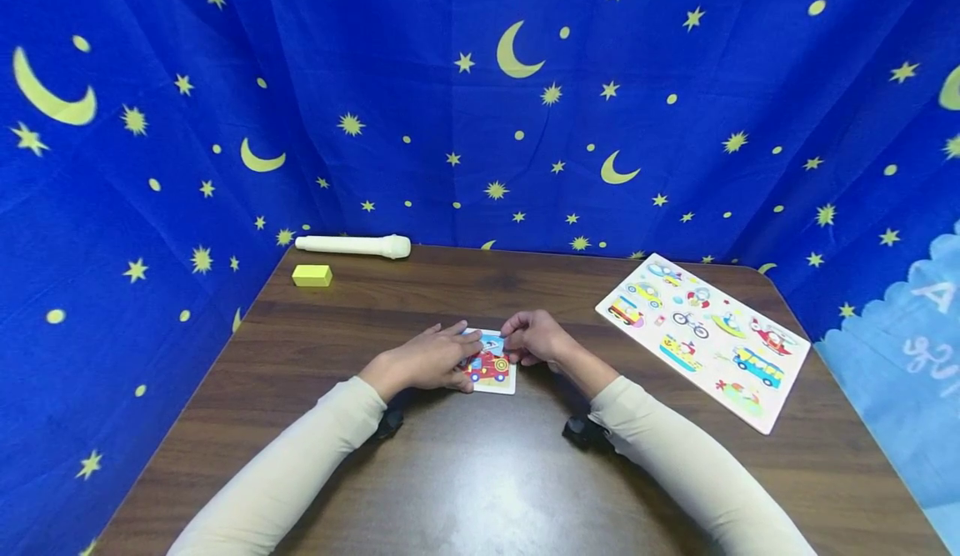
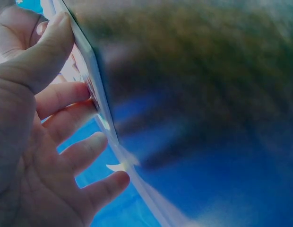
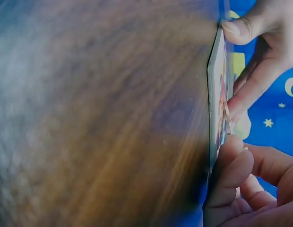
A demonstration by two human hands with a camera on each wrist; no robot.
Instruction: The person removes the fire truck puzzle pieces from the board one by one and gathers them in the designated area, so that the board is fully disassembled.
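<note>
A small square picture puzzle [image 1: 491, 377] with a red vehicle on it lies flat on the table between the two hands. My left hand [image 1: 431, 362] rests over its left side, fingers spread and mostly straight. In the left wrist view the thumb [image 2: 56, 35] touches the puzzle's edge. At the upper right of the puzzle, my right hand [image 1: 534, 338] has its fingers curled. Seen from the right wrist, its fingertips pinch a thin puzzle piece [image 3: 228, 118], tilted up from the board. The fingers hide part of the picture.
A larger board with printed vehicles [image 1: 697, 335] lies at an angle on the right. Toward the back left are a yellow block [image 1: 312, 276] and a white microphone-shaped stick [image 1: 352, 245]. A blue star-and-moon curtain [image 1: 450, 122] hangs behind the wooden table [image 1: 300, 356].
</note>
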